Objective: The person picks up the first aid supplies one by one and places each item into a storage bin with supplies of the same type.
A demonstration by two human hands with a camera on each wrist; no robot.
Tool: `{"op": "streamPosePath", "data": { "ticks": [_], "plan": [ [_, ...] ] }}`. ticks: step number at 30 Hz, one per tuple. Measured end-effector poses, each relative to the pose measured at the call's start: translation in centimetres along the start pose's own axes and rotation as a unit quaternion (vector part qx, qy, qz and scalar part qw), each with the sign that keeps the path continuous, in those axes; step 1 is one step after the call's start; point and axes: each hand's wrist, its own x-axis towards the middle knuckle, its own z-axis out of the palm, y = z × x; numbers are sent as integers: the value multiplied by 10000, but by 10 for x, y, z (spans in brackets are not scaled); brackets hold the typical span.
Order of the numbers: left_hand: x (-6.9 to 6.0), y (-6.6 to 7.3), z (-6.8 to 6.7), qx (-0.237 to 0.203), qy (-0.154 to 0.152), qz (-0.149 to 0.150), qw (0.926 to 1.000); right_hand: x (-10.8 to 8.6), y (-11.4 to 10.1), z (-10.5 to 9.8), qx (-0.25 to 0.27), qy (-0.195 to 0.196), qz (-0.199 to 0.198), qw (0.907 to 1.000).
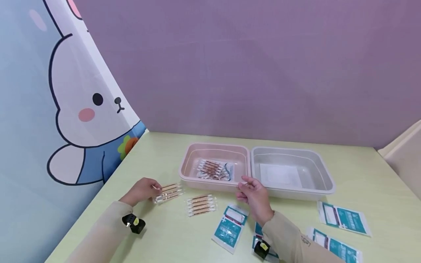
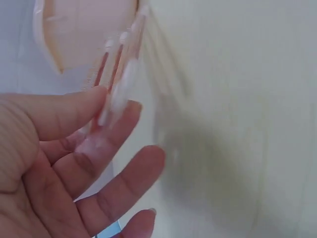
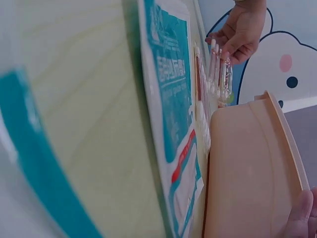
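While pinching clear-plastic-wrapped brown swabs (image 1: 170, 193) in left grip (image 1: 142, 191), near the pink rectangular plastic bin (image 1: 207, 185), squeeze gently; cannot judge right grip (image 1: 255, 201).

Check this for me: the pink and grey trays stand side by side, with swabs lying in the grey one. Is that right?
Not quite: swabs lie in the pink tray, not the grey tray, as the head view shows.

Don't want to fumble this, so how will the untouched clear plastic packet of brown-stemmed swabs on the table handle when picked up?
The clear plastic swab packet is probably light, holding a few thin sticks. Its shiny film may feel slippery, though parallel sticks likely stiffen it lengthwise.
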Motion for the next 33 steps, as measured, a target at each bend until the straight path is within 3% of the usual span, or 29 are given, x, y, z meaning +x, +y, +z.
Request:
{"op": "streamPosePath", "data": {
  "ticks": [6,12,15,19,21,24,27,33],
  "plan": [
    [1,-8,-9,-493,358,-130,9981,-1,0,0,-55,29,-56,10000],
    [-2,-17,-21,-1065,714,-541,9903,0,0,0,-77,94,-64,9999],
    [-4,-21,-26,-1470,985,-746,9814,0,-1,0,-107,113,-55,9999],
    [-4,-22,-32,-2310,1370,-854,9595,0,-1,0,-127,136,-40,9998],
    [-4,-20,-35,-2665,1499,-843,9484,0,-1,0,-129,149,-27,9998],
    [-2,-14,-37,-2929,1650,-788,9385,-1,-1,1,-140,160,3,9998],
    [3,-8,-36,-3033,1770,-689,9338,0,0,1,-159,156,27,9997],
    [16,13,-33,-3014,1951,-250,9330,3,3,0,-210,162,36,9996]
  ]
}}
